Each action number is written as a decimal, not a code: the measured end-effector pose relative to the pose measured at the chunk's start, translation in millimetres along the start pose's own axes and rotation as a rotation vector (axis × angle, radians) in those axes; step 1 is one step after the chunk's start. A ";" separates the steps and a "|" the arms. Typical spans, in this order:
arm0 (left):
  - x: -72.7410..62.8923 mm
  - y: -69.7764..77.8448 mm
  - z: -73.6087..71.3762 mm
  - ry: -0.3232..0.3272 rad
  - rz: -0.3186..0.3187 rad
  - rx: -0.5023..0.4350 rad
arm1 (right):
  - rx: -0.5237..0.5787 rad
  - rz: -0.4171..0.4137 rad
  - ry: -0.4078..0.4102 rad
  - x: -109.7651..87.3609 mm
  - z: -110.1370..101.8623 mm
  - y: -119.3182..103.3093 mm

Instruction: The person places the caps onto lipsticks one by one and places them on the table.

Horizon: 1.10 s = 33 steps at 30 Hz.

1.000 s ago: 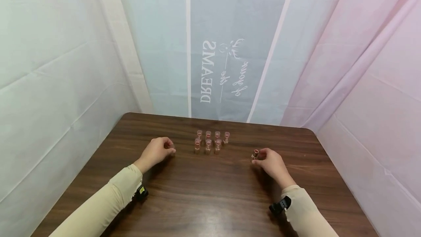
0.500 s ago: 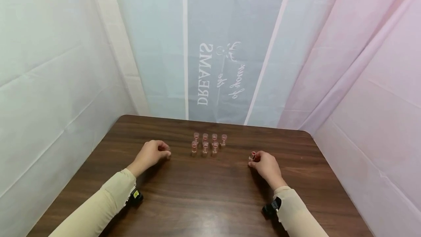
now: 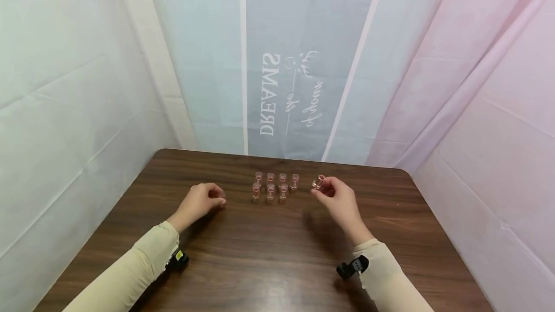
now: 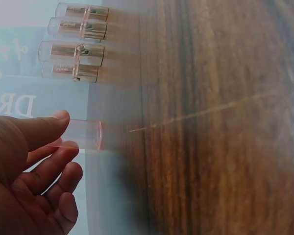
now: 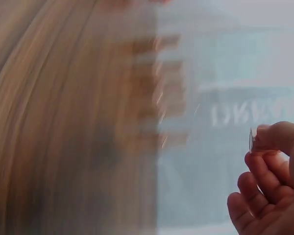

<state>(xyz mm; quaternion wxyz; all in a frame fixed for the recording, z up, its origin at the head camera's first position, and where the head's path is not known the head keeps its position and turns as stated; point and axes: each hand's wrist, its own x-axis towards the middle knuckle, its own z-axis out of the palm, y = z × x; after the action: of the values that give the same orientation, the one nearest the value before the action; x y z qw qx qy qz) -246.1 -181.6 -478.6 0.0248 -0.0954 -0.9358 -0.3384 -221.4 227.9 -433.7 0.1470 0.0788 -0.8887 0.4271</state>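
Observation:
Several lipsticks (image 3: 270, 193) in clear caps stand upright in two short rows near the back of the table. To their left, my left hand (image 3: 197, 206) pinches a clear, pinkish lipstick cap (image 4: 90, 133) between thumb and forefinger, low over the wood. Right of the rows, my right hand (image 3: 341, 204) holds an uncapped lipstick tube (image 3: 320, 182) by thumb and fingertips. The tube is tilted and raised, with the hand's shadow on the table below. In the right wrist view only a thin clear edge of it shows at the fingertips; the standing lipsticks are blurred there.
The dark wooden table (image 3: 260, 254) has rounded back corners. A pale curtain (image 3: 299, 28) with mirrored lettering hangs behind it, and white cloth walls (image 3: 73, 85) rise at both sides. A black camera (image 3: 352, 267) is strapped at the right wrist.
My right hand has lifted the lipstick tube and moved it leftward and farther back, closer to the standing rows. The left hand stays in place with its cap; the head view has shifted slightly.

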 end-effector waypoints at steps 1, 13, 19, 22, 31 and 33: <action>-0.1 0.2 0.1 0.000 -0.004 -0.004 | 0.013 -0.015 -0.020 -1.0 3.8 -8.4; 4.4 23.6 -11.7 0.075 0.014 -0.008 | 0.008 -0.106 -0.213 -19.6 58.9 -40.2; 2.2 51.0 -29.5 0.087 0.081 -0.060 | -0.015 -0.119 -0.263 -25.6 69.8 -38.4; 1.6 68.1 -38.9 0.103 0.125 -0.095 | -0.008 -0.125 -0.271 -25.8 71.7 -39.6; -6.7 130.0 -49.7 0.091 0.342 -0.188 | 0.043 -0.158 -0.250 -26.3 75.8 -49.9; -9.0 141.3 -48.9 0.088 0.384 -0.179 | 0.042 -0.155 -0.247 -26.7 76.9 -52.3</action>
<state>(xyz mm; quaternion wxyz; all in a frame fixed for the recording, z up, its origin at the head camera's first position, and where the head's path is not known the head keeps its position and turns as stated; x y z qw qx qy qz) -210.6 -107.9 -353.1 0.1208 -0.2590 -0.8646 -0.4132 -197.2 135.5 -449.5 0.0672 0.2023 -0.8821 0.4201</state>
